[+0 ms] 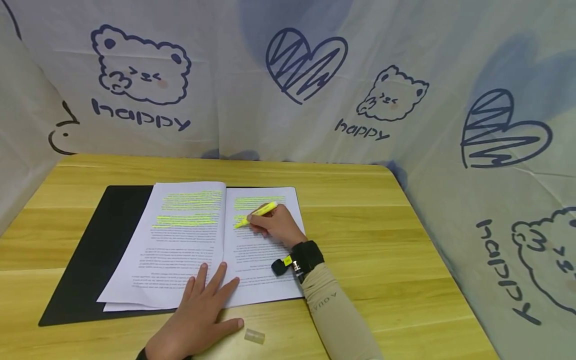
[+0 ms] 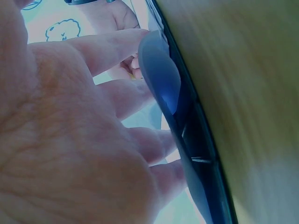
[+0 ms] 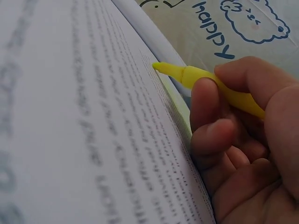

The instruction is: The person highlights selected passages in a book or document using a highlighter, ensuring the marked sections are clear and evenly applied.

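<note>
Between thumb and fingers my right hand point(image 1: 280, 225) pinches a yellow highlighter point(image 1: 265, 210), its tip at a line of text on the right page point(image 1: 265, 255). In the right wrist view the highlighter point(image 3: 194, 77) points toward the printed lines, with the other fingers curled below it. My left hand point(image 1: 198, 315) lies with fingers spread, fingertips on the lower edge of the pages near the fold, thumb over the bare table. The left wrist view shows its palm point(image 2: 88, 130) and the raised paper edge point(image 2: 161, 74). Yellow marking covers upper paragraphs on the left page point(image 1: 175, 255) and right page.
Beneath the papers lies a black board point(image 1: 85, 270) on the wooden table point(image 1: 369, 250). A small translucent piece point(image 1: 254, 336), possibly an eraser or cap, sits beside my left thumb. Printed cloth point(image 1: 225, 85) hangs behind and to the sides.
</note>
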### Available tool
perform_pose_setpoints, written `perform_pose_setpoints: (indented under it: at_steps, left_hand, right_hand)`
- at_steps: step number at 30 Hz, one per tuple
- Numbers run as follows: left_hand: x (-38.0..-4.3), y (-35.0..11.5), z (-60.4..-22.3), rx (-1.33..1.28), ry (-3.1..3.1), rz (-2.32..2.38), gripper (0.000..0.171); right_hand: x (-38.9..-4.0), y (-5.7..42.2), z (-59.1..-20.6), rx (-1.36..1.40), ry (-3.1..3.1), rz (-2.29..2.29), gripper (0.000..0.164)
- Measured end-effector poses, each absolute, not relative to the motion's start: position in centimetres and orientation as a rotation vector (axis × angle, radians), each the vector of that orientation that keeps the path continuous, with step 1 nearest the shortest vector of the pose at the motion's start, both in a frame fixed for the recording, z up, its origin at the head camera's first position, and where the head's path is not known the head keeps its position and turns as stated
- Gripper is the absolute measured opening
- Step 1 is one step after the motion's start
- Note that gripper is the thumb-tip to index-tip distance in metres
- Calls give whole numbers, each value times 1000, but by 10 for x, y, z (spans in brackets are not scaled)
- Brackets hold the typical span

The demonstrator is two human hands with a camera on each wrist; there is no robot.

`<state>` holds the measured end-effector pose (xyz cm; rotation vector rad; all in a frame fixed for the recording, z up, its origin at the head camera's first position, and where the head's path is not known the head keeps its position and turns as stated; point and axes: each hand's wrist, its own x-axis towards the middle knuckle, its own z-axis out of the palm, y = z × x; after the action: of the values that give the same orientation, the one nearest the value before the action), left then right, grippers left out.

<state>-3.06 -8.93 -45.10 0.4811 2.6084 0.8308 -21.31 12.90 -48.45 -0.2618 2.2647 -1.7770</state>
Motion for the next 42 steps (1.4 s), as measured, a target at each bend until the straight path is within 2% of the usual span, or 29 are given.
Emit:
perform_pose_setpoints:
  at_steps: [23,42]
  left_hand:
    - [-29,-90,-450,489,2621,843,81]
    - [-30,-90,-452,489,2617,834,81]
  right_hand:
    - [-216,135,-479,-194,2405,-1682,21]
    - [-216,140,-472,-262,2548,-1592,25]
